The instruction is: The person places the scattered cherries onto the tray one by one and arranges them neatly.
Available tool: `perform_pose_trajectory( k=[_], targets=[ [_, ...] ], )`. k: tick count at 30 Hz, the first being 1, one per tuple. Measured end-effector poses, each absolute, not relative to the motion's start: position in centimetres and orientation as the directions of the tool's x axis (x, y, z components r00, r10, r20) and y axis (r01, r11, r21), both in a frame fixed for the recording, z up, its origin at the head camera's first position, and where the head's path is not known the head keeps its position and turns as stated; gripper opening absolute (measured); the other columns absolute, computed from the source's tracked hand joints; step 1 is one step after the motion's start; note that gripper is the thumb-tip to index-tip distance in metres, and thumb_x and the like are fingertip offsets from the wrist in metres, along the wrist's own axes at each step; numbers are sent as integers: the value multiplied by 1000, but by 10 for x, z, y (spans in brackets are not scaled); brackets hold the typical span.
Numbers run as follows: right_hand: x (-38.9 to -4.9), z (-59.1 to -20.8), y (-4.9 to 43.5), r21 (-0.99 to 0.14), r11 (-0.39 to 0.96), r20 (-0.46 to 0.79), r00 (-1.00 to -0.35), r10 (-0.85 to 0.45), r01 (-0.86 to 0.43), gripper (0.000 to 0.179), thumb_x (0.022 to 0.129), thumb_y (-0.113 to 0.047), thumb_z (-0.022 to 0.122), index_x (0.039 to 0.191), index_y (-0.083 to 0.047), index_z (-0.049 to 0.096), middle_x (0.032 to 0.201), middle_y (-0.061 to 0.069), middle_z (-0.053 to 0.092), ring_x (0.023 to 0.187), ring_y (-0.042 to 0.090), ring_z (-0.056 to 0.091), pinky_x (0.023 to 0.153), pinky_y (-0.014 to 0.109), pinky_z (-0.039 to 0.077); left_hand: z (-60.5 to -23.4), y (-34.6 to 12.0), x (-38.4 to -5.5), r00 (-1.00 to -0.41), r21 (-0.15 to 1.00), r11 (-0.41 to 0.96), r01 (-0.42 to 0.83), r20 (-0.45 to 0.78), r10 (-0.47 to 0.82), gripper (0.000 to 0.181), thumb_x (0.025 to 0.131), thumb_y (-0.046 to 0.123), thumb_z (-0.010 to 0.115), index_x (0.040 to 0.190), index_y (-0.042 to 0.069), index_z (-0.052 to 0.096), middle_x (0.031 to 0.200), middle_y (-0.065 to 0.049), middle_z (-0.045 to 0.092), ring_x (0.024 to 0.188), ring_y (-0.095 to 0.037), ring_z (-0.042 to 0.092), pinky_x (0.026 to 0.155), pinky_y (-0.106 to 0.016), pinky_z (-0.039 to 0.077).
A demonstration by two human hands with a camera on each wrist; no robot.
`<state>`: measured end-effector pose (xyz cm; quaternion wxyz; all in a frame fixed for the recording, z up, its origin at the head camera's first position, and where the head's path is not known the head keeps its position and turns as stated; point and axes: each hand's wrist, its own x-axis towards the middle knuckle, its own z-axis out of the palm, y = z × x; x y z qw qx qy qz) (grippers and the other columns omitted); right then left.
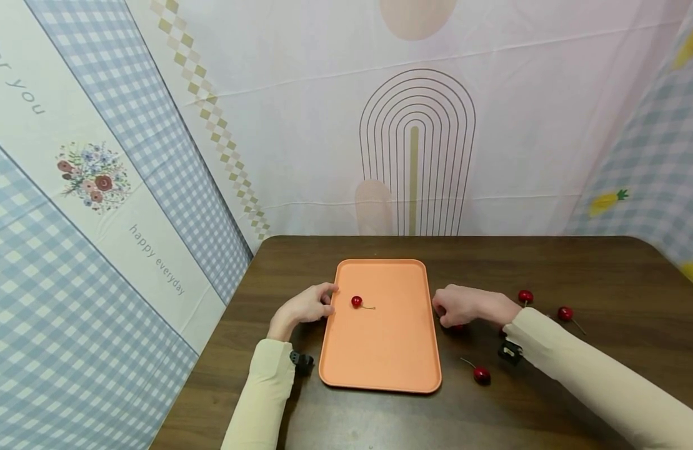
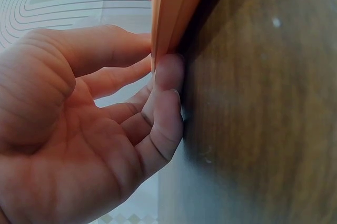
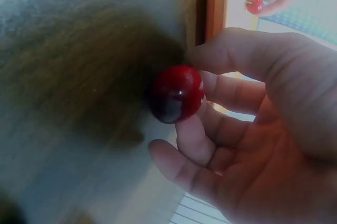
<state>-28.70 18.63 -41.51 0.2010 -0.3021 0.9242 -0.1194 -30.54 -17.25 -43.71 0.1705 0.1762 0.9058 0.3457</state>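
Note:
My left hand [image 1: 304, 306] holds the left edge of an orange tray [image 1: 380, 356]. In the left wrist view its thumb lies at the tray's rim [image 2: 167, 16], and the curled fingers are against the edge low by the tabletop. One red cherry with a stem [image 1: 356, 302] lies on the tray, near that hand. Just off the tray's right edge, my right hand [image 1: 460, 304] pinches another red cherry [image 3: 176, 95] between thumb and fingers, low over the table. In the head view this cherry is mostly hidden under the hand.
On the dark wooden table [image 1: 402, 425], a cherry [image 1: 482, 375] lies in front of the right forearm. Two others, a cherry [image 1: 525, 296] and a cherry [image 1: 565, 314], lie beyond it. A patterned cloth [image 1: 301, 125] hangs behind the table.

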Motion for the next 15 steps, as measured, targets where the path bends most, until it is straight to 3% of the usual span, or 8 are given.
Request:
perform_pose_trajectory(
  k=[15],
  targets=[
    [-294, -395, 196, -404, 742, -170, -753, -636, -535, 17, 84, -6, 60, 70, -16, 60, 62, -7, 51, 53, 6, 45, 54, 22, 39, -437, -173, -306, -876, 681, 702, 207, -190, 443, 55, 90, 1, 60, 143, 2, 47, 88, -9, 60, 67, -15, 51, 61, -26, 42]
  ],
)
